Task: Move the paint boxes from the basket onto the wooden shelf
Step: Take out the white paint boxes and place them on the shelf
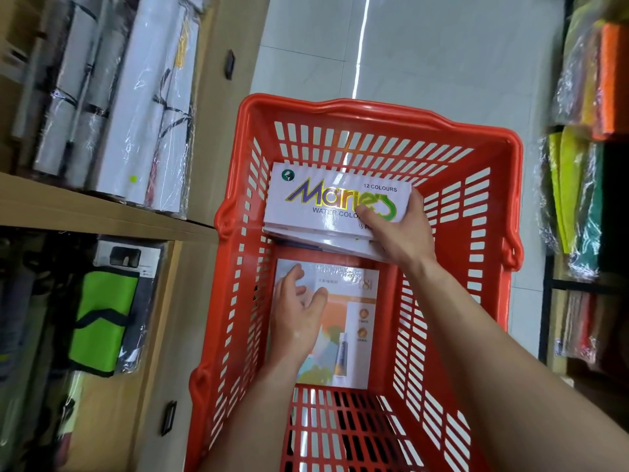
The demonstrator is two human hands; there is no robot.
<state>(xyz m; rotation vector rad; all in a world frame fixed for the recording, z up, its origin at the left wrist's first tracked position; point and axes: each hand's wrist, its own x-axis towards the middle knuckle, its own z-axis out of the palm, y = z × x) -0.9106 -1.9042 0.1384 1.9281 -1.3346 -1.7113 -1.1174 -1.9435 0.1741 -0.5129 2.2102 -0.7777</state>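
Gripping white paint box (335, 202) edge, right hand (396, 229); basket (503, 212) roomy.

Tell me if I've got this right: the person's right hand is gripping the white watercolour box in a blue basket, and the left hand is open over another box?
Not quite: the basket is red, not blue, as the head view shows. The rest holds: the right hand grips the white watercolour box, and the left hand is open over another box.
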